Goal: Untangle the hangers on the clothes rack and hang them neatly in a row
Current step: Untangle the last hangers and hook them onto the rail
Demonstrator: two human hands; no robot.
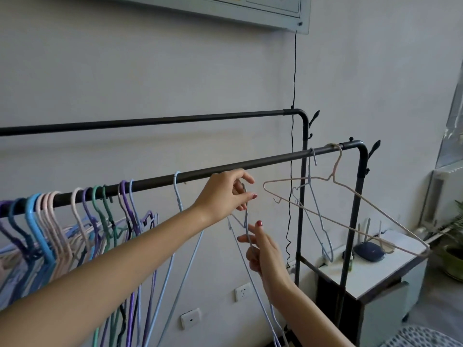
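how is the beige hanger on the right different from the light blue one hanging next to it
The beige hanger faces the camera broadside, tilted, its long arm sloping down to the right; the light blue hanger is turned nearly edge-on and hangs straight down. The beige one sits nearer the rail's bent end, the blue one further left. Both are thin wire hangers hooked on the front rail, untouched by either hand.

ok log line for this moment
left hand pinches hook of held hanger | right hand holds its neck | below front rail | not hung
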